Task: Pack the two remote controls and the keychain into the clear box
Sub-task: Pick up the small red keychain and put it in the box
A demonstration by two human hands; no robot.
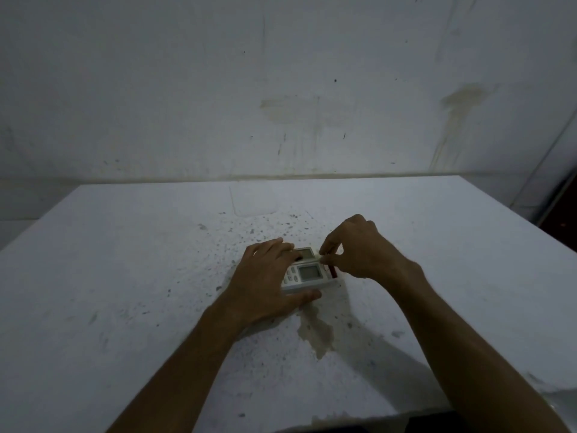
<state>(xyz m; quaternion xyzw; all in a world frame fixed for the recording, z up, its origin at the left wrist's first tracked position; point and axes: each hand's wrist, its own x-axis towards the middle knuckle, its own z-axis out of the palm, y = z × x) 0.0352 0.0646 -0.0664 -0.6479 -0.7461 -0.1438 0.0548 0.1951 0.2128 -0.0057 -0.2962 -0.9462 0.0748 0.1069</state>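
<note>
Two white remote controls with grey screens lie side by side at the table's middle, the near remote (307,273) in front of the far remote (306,253). My left hand (265,282) spans both, fingers on the far one and thumb pressed along the near one's front side. My right hand (352,248) pinches thumb and forefinger at the far remote's right end. A small dark red thing (333,270), perhaps the keychain, shows at the near remote's right end. A faint clear rectangular outline (253,201) lies further back; whether it is the clear box or its lid I cannot tell.
The white table (125,276) is speckled with dark spots and has a brownish stain (318,335) just in front of the remotes. A stained wall (281,89) rises behind the far edge. The table's right edge drops to a dark gap (559,201).
</note>
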